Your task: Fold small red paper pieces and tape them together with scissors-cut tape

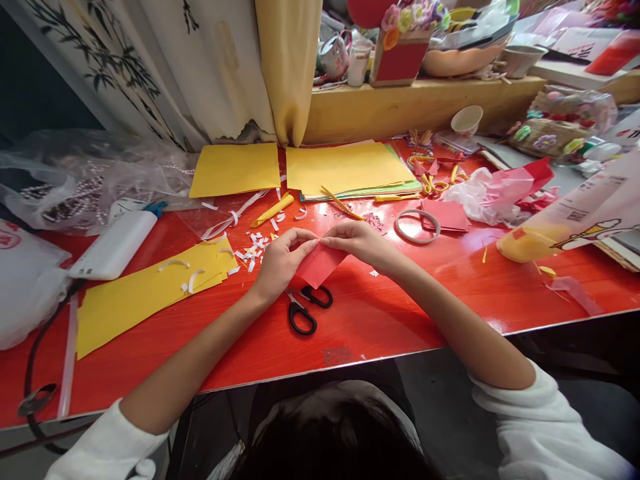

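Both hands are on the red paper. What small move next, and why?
Probably slide the right hand outward along the top of the red paper to press it: both it and the left hand pinch there, fingertips close together, while the scissors lie unheld.

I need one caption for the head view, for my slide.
Left hand and right hand pinch red paper near black-handled scissors and white paper scraps on a red table.

No legible text, drink cup lettering blurred
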Action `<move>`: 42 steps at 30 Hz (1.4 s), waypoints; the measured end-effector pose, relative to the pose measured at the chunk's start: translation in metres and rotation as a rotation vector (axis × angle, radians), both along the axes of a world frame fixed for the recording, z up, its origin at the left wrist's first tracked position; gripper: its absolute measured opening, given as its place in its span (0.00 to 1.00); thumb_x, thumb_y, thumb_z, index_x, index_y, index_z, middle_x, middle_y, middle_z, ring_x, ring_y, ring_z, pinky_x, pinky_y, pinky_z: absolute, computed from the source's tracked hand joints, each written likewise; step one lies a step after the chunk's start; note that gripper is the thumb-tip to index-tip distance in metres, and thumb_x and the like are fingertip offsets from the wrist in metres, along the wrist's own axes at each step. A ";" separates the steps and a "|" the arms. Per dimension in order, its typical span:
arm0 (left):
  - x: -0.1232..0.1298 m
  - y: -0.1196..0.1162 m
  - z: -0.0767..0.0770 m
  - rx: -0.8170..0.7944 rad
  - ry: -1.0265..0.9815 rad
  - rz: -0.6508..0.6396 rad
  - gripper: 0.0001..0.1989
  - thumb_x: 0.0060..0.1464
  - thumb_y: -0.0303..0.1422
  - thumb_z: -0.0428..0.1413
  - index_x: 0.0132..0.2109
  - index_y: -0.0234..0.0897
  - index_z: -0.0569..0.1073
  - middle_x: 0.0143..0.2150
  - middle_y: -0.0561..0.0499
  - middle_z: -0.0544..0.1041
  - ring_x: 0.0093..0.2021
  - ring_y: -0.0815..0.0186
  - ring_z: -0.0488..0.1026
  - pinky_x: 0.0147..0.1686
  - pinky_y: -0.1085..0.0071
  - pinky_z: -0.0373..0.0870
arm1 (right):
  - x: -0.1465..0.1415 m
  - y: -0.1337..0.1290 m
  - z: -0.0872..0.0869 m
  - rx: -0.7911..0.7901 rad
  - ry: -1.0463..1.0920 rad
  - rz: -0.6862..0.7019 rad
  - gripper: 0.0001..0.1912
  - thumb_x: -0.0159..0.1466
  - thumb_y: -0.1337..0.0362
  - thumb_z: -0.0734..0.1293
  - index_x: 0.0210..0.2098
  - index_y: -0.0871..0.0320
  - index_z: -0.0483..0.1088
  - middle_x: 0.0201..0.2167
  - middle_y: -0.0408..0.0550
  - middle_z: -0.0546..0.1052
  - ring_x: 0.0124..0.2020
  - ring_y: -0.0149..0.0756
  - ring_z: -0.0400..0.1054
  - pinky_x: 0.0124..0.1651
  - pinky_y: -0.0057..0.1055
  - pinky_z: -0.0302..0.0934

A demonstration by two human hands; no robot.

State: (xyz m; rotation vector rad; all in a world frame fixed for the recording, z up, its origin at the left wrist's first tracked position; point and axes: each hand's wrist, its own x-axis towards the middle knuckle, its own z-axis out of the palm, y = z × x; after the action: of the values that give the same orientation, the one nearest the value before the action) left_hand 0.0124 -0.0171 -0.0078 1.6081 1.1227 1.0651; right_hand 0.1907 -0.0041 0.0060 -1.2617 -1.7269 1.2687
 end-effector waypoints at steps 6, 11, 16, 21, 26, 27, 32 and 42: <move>0.000 0.000 0.001 0.014 0.015 -0.002 0.11 0.53 0.39 0.57 0.38 0.36 0.74 0.39 0.50 0.77 0.41 0.66 0.73 0.42 0.73 0.67 | 0.000 0.000 -0.001 0.015 -0.011 0.005 0.16 0.56 0.53 0.66 0.27 0.62 0.71 0.23 0.45 0.71 0.26 0.30 0.63 0.29 0.28 0.57; -0.001 0.002 0.000 -0.018 0.049 -0.059 0.13 0.52 0.40 0.58 0.40 0.37 0.74 0.41 0.50 0.77 0.41 0.66 0.73 0.41 0.73 0.68 | 0.000 0.000 -0.003 0.086 -0.094 0.020 0.12 0.59 0.58 0.64 0.29 0.62 0.72 0.25 0.45 0.72 0.27 0.30 0.64 0.30 0.27 0.55; -0.002 0.004 -0.003 -0.034 0.055 -0.076 0.13 0.51 0.41 0.58 0.39 0.36 0.74 0.38 0.50 0.78 0.39 0.65 0.74 0.39 0.72 0.68 | -0.002 -0.002 -0.002 0.116 -0.143 0.026 0.12 0.60 0.59 0.63 0.28 0.62 0.71 0.23 0.43 0.70 0.25 0.28 0.61 0.28 0.26 0.52; -0.001 0.004 -0.001 -0.045 0.012 -0.032 0.13 0.50 0.40 0.58 0.39 0.36 0.75 0.38 0.50 0.78 0.39 0.65 0.73 0.39 0.73 0.68 | -0.005 -0.004 0.000 0.071 -0.086 -0.001 0.13 0.61 0.58 0.62 0.26 0.61 0.69 0.21 0.43 0.69 0.24 0.29 0.63 0.27 0.26 0.55; -0.003 0.003 -0.001 -0.031 0.116 -0.025 0.13 0.52 0.40 0.56 0.40 0.36 0.76 0.39 0.50 0.78 0.38 0.66 0.73 0.38 0.73 0.67 | -0.005 -0.003 -0.004 0.206 -0.188 -0.028 0.11 0.61 0.63 0.61 0.27 0.62 0.69 0.23 0.45 0.72 0.25 0.30 0.64 0.29 0.26 0.55; -0.003 0.003 -0.001 -0.028 0.142 -0.026 0.13 0.53 0.40 0.55 0.39 0.35 0.76 0.38 0.50 0.78 0.38 0.66 0.73 0.37 0.73 0.66 | -0.005 -0.003 -0.006 0.238 -0.206 -0.021 0.11 0.61 0.63 0.61 0.28 0.62 0.70 0.24 0.45 0.72 0.26 0.30 0.65 0.29 0.26 0.56; -0.005 0.006 -0.005 -0.041 0.166 -0.060 0.15 0.53 0.43 0.55 0.38 0.35 0.75 0.36 0.49 0.78 0.37 0.66 0.73 0.37 0.73 0.66 | -0.004 -0.002 -0.010 0.324 -0.237 0.026 0.10 0.63 0.64 0.61 0.31 0.63 0.71 0.26 0.47 0.73 0.28 0.30 0.65 0.30 0.26 0.55; -0.005 0.008 -0.008 -0.082 0.179 -0.070 0.12 0.52 0.40 0.54 0.33 0.34 0.73 0.30 0.52 0.75 0.31 0.69 0.69 0.31 0.75 0.63 | -0.006 -0.004 -0.011 0.365 -0.291 -0.026 0.09 0.63 0.63 0.62 0.30 0.61 0.70 0.25 0.45 0.73 0.27 0.29 0.63 0.30 0.26 0.52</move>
State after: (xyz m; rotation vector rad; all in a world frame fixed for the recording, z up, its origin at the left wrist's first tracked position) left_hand 0.0074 -0.0086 -0.0154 1.6904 1.2022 0.8313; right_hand 0.1850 -0.0085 -0.0045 -1.2866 -2.0251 0.7326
